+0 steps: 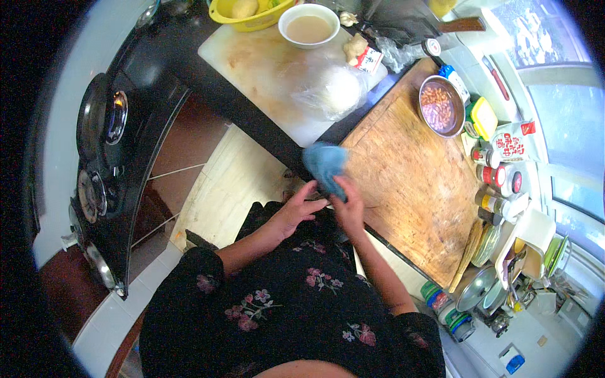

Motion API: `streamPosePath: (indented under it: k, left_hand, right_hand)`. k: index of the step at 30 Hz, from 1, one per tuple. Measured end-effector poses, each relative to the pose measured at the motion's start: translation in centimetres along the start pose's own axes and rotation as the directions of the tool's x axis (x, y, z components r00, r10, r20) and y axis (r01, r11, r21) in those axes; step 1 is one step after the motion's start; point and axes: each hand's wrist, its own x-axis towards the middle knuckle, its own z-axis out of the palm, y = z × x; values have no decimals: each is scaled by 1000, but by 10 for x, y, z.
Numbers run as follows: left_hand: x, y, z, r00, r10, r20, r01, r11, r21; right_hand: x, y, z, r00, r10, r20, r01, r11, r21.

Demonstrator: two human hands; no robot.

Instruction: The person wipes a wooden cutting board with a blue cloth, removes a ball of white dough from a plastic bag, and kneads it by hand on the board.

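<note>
A blue cloth (326, 163), blurred along its edges, hangs over the corner between the counter and the wooden board (411, 189). My right hand (349, 205) grips the cloth's near end. Close by on the left is my left hand (298, 211), fingers spread, with nothing seen in it; whether its fingertips touch the cloth is unclear. Beyond the cloth lies a white cutting board (255, 71) with brownish stains. On that board rest a white lump in a clear plastic bag (338, 92) and a white bowl (309, 26) of cloudy liquid.
A metal bowl of peanuts in liquid (441, 106) sits on the wooden board's far side. Spice jars (491, 175) line the window side. Ginger (355, 47) and a yellow basket (250, 16) stand at the back. A cleaver's wooden handle (463, 24) juts out at the upper right.
</note>
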Motion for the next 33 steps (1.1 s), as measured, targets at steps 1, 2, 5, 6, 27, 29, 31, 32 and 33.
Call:
streamPosePath:
  k: [1, 2, 5, 6, 27, 29, 31, 32, 33]
  left_hand:
    - [3, -8, -8, 996, 91, 5, -91, 995, -36]
    - [12, -24, -19, 983, 181, 9, -180, 981, -73]
    - [8, -25, -35, 972, 232, -30, -231, 929, -288]
    - [3, -18, -40, 974, 223, -37, -221, 911, -348]
    - [-51, 47, -61, 924, 237, -299, -346, 852, -393]
    - [-42, 36, -53, 934, 181, -309, -325, 791, -519]
    - [-28, 20, -62, 927, 212, -309, -358, 739, -571]
    - [-30, 18, -64, 918, 247, -310, -386, 731, -562]
    - [-32, 16, -66, 906, 285, -312, -417, 718, -557]
  right_hand:
    - [-1, -26, 11, 999, 26, 23, -27, 997, 73]
    - [0, -42, 23, 1000, -6, 4, 6, 988, 151]
    - [8, -84, 38, 990, -67, 128, 48, 988, 143]
    - [12, -96, 37, 969, -53, 239, 21, 991, 134]
    - [6, -135, 48, 851, 200, 485, -464, 720, 516]
    - [9, -137, 47, 845, 234, 482, -482, 724, 493]
    - [15, -136, 41, 831, 283, 479, -504, 748, 433]
    - [16, -127, 39, 825, 304, 477, -517, 747, 418]
    - [16, -115, 36, 820, 306, 484, -523, 744, 416]
